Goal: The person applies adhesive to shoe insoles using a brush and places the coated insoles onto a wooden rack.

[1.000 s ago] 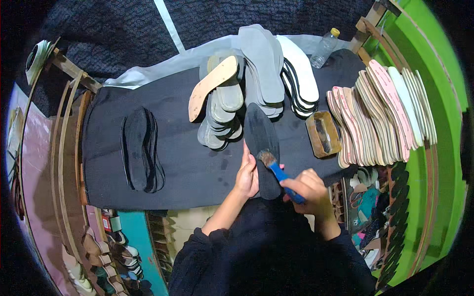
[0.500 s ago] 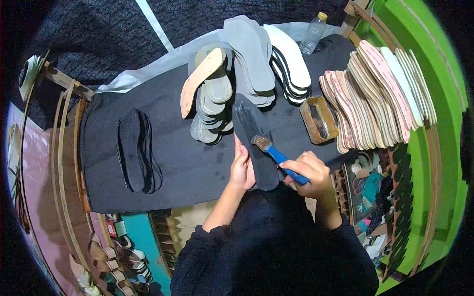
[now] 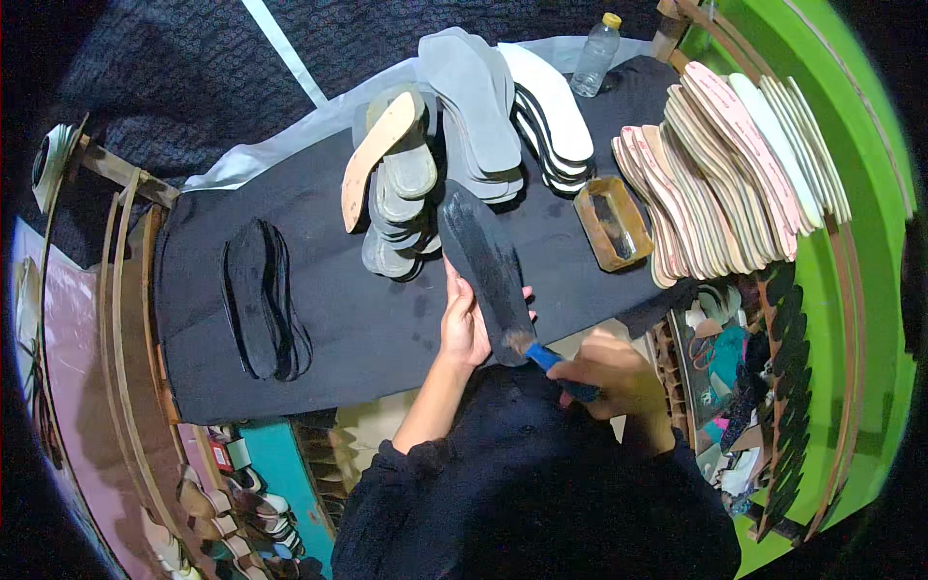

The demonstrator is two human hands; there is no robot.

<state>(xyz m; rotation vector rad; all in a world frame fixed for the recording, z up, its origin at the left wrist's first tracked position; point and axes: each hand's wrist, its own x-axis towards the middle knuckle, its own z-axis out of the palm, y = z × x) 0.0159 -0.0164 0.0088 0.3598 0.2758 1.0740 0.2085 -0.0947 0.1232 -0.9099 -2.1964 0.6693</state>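
A black shoe sole (image 3: 480, 253) with a wet-looking upper face lies lengthwise across my left hand (image 3: 466, 319). The thumb shows along its left edge and fingertips at its right edge. In my right hand (image 3: 615, 373), slightly blurred, is a brush (image 3: 544, 357) with a blue handle. Its brown bristles touch the sole near the heel end. Beyond the right hand stands an amber glue tub (image 3: 613, 224), holding something dark or shiny at its bottom.
Grey sole pieces (image 3: 469, 106), white and black ones (image 3: 551, 92) and a beige insole (image 3: 379, 155) lie stacked at the back. Many insoles (image 3: 715, 164) stand at right. Black soles (image 3: 263, 300) lie on the black-covered table (image 3: 333, 329) at left. A bottle (image 3: 596, 60) stands behind.
The brush has moved down the sole from its middle to the heel end. My right hand has come lower with it. The scene has shifted slightly left in view.
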